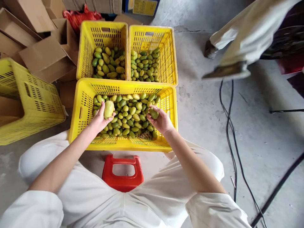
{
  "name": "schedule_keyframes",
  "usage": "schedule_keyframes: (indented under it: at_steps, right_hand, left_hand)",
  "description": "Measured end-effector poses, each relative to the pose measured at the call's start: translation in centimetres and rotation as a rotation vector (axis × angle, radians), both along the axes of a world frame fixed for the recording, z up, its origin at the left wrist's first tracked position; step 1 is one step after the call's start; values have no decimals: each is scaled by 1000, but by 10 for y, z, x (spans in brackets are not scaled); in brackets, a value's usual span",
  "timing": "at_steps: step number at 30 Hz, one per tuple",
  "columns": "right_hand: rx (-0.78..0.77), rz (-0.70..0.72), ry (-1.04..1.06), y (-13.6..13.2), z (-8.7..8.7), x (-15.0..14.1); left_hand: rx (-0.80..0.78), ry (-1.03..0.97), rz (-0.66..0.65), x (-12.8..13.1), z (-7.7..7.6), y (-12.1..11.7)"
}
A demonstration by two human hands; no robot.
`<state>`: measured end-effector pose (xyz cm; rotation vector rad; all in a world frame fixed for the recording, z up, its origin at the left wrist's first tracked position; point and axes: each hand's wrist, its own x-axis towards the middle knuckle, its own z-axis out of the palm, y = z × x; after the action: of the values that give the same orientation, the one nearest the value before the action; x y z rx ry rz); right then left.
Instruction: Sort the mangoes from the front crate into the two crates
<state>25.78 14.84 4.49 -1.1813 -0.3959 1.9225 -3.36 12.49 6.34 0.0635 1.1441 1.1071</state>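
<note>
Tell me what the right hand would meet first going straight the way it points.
Likely the heap of green fruit in the near yellow crate; how high the right hand is above it is unclear, so it might pass over.

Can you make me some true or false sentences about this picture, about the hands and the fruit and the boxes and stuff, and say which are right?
1. The left hand holds a pale green fruit. True.
2. The right hand holds nothing. False: the right hand holds a darker green fruit.
3. Lots of fruits lie in the front yellow crate. True.
4. The cardboard boxes are at the picture's lower right. False: they are at the upper left.
5. Black cables lie on the floor. True.
</note>
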Motion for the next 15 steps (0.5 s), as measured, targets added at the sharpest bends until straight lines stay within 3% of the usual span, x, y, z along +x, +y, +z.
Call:
schedule_keyframes:
  at_steps: [9, 15]
  right_hand:
    - [62, 13, -47, -1, -5, -4]
    - [-16, -67, 62, 1, -8, 2]
  left_hand:
    - [13, -20, 48, -3, 13, 4]
    - [75, 14, 153, -6, 9, 0]
